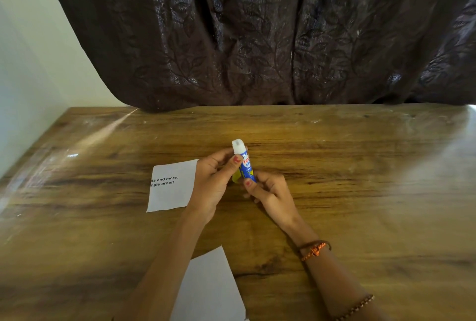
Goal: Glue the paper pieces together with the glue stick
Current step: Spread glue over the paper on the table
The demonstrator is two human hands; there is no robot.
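Left hand and right hand raised, fingers curled

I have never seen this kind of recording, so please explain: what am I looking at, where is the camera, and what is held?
There is no machine, only a person. One camera sits on the person's head and looks forward and down, so you see both arms from above. The left hand and right hand together hold a glue stick, upright, white end on top. On the wooden table lie two papers: a printed paper beside the left hand and a blank paper nearer the person. A dark curtain hangs behind.
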